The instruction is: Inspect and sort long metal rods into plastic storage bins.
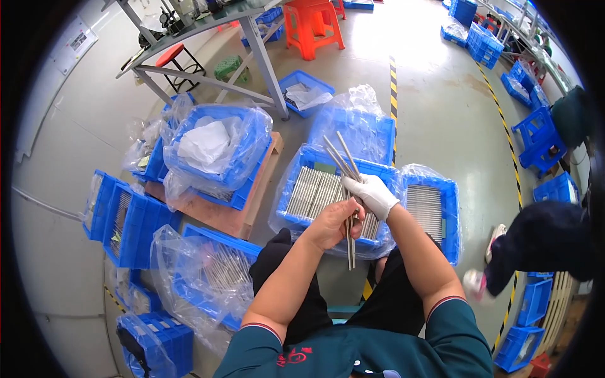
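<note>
Several thin metal rods (341,155) are gripped in both hands, tilted and crossing one another above a blue crate. My left hand (336,222), bare, closes round their lower part. Higher up, my right hand (372,194) in a white glove wraps round the same rods. Under the hands, the plastic-lined blue crate (296,222) holds rows of similar rods (315,192). To its right another blue crate (449,244) is filled with rods lying side by side. At my left a lined crate (242,242) contains loosely piled rods (227,268).
A wooden pallet (255,205) carries stacked blue crates (242,200) at the left. Beyond it stand a green-topped table (217,19) and an orange stool (309,31). A person's dark-clad leg (529,246) is close on the right, near striped floor tape (512,157).
</note>
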{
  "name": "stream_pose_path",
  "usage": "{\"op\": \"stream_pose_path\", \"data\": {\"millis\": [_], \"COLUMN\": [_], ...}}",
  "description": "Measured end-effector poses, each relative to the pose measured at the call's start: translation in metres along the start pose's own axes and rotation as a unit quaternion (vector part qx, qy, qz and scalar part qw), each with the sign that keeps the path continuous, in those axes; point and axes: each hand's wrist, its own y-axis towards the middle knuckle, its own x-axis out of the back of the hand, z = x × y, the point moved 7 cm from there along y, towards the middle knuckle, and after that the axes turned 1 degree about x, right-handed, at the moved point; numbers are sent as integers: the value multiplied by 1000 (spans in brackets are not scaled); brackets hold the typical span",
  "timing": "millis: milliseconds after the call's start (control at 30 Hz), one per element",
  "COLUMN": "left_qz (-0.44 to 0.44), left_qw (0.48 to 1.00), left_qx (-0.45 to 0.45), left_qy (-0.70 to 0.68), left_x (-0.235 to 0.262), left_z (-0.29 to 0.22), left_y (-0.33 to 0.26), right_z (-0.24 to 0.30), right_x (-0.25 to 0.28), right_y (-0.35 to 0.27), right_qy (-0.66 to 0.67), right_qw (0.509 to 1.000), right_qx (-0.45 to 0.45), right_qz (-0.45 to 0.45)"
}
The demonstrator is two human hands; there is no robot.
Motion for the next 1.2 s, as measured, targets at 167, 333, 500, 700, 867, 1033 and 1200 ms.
{"op": "stream_pose_path", "data": {"millis": [167, 333, 500, 700, 867, 1033, 1200], "left_qz": [-125, -207, -204, -215, -227, -262, -241], "left_qw": [982, 954, 929, 928, 928, 938, 940], "left_qx": [-91, -217, -281, -273, -286, -228, -242], "left_qy": [108, 3, -125, -134, -73, 5, -22], "left_x": [23, 46, 59, 57, 47, 35, 39], "left_z": [-19, -52, -65, -56, -55, -30, -31], "left_y": [0, -11, -12, -10, -6, 4, 3], "right_z": [23, 19, 18, 18, 12, 24, 8], "right_x": [26, 13, 3, -7, -9, -17, -23], "right_y": [-16, -35, -43, -40, -36, -33, -26], "right_qy": [-126, -45, -115, -118, -72, -35, 162], "right_qw": [981, 998, 993, 993, 997, 990, 986], "right_qx": [64, -7, 6, 28, 31, 107, 12], "right_qz": [-132, -49, -3, -4, -6, -79, -23]}}
